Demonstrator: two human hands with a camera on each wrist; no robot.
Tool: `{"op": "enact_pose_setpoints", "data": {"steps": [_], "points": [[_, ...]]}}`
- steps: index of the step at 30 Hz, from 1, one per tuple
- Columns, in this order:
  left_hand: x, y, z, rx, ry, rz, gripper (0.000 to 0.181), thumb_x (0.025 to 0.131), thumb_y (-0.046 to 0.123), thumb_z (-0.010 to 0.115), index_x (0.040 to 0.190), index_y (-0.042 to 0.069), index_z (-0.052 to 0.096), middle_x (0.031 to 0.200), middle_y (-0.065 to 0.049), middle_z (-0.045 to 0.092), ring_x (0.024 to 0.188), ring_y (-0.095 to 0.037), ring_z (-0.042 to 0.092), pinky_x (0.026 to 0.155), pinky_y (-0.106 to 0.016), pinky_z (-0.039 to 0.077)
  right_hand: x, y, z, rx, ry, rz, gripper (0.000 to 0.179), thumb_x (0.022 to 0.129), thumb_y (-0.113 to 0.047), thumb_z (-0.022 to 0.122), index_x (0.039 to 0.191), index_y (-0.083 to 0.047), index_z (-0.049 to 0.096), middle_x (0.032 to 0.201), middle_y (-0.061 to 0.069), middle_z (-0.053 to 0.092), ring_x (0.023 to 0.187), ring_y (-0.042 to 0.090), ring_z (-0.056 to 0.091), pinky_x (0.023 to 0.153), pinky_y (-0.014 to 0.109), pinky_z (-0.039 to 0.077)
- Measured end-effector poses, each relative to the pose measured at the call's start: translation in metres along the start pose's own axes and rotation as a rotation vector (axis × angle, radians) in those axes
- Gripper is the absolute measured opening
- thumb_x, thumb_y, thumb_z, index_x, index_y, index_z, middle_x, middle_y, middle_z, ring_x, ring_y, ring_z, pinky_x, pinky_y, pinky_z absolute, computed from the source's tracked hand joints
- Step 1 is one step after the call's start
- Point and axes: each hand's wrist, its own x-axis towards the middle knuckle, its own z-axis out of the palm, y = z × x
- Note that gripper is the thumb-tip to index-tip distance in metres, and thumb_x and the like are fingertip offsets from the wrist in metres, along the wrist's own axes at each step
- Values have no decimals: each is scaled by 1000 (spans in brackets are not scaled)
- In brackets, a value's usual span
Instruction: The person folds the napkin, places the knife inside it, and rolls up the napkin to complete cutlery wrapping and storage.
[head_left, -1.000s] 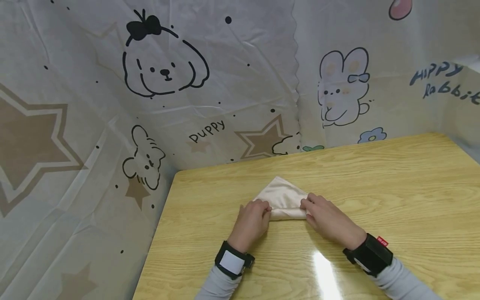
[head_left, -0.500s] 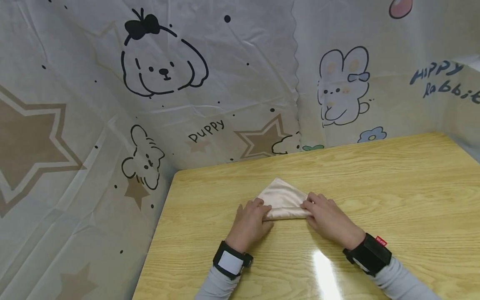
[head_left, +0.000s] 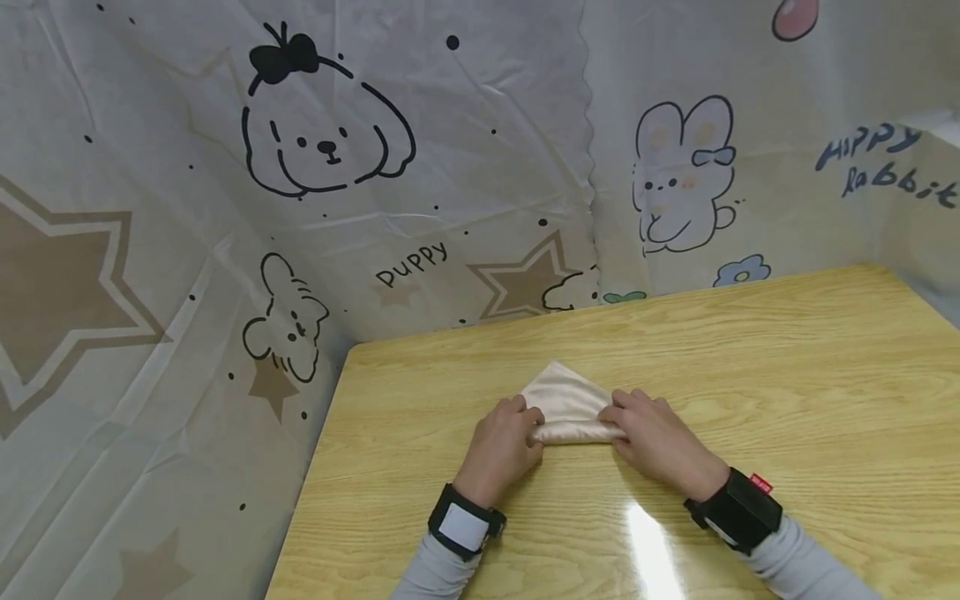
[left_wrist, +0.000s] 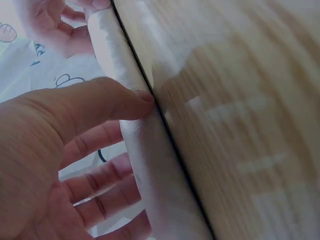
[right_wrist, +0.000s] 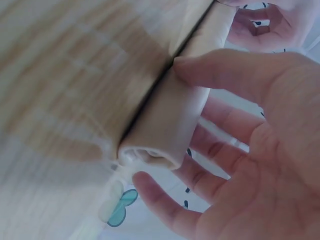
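A cream satin cloth [head_left: 564, 393] lies on the table, its far part a flat triangle with the point facing away. Its near edge is wound into a roll [head_left: 577, 432]. My left hand [head_left: 498, 446] holds the left end of that roll, thumb on the near side and fingers over the top. At the right end my right hand [head_left: 660, 437] grips it the same way. The left wrist view shows the left thumb [left_wrist: 107, 102] pressed along the roll. In the right wrist view the roll's open end [right_wrist: 150, 156] shows coiled layers inside.
The wooden table [head_left: 750, 358] carries a bright light reflection near its front. A printed cloth backdrop [head_left: 480, 150] with cartoon animals and stars hangs behind it and along the left side. Black bands [head_left: 738, 510] circle both wrists.
The roll looks a little thicker, and the flat triangle beyond it has shortened, its tip slightly nearer. The left thumb stretched out below the roll, then drew back in against it.
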Motion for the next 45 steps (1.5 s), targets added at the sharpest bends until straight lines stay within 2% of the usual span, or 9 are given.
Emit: {"op": "enact_pose_setpoints", "data": {"steps": [4,10,17,23,30,34,38,42,45], "points": [[0,1,0,-52,-15,-1,22,71,12,73,94,14,74,82,5,49,73,-11,46,51,-24,41,0,0,-2,8,-4,1,31,74,-7,77,103,-13,66,91,2,62,81,19,52,62,37,44],[0,1,-5,-64,-20,30,17,74,12,71,91,14,75,76,7,50,67,-8,45,52,-23,41,1,-1,-6,29,-15,-3,22,78,-6,72,98,-11,67,88,1,59,76,15,50,62,33,46],[-2,-2,-5,-159,-61,-4,18,81,16,72,99,15,73,81,9,60,65,-5,48,55,-21,44,0,-1,-6,35,-15,-6,18,82,-4,68,100,-7,71,91,2,60,79,15,53,66,35,51],[-3,-2,-5,-134,-67,39,14,89,18,66,100,15,74,89,6,64,78,-6,53,66,-26,52,-3,-3,-7,18,-38,-6,19,89,-7,65,105,-2,72,97,8,65,86,22,57,70,38,52],[-1,-2,-6,-79,-94,88,13,94,18,62,100,15,74,87,5,59,79,-10,50,63,-25,48,-1,-1,-8,-23,-71,-22,22,91,-8,61,109,-2,73,98,6,59,82,18,50,62,31,45],[-1,-4,-5,-148,-120,21,12,95,17,62,101,16,72,86,6,64,78,-8,54,64,-26,50,-1,-1,-7,-41,-82,-16,25,91,-9,62,113,-4,72,101,8,61,87,22,51,65,37,47],[-1,-4,-5,-203,-107,-39,7,92,17,65,98,19,69,84,9,63,74,-6,53,62,-26,48,-1,-1,-6,-49,-81,-5,26,91,-9,62,115,-5,71,97,6,58,83,21,48,61,33,42],[0,-2,-6,-147,-80,-27,4,89,17,69,88,21,68,82,8,60,75,-8,51,60,-26,47,1,-1,-5,-63,-81,14,30,92,-10,62,120,-8,70,95,4,56,80,19,45,58,29,36],[-1,0,-6,-33,-68,-15,5,91,21,67,90,22,71,85,6,62,78,-12,53,61,-31,50,1,-1,-3,-61,-66,25,31,91,-9,63,121,-10,70,95,3,57,80,19,46,58,30,37]]}}
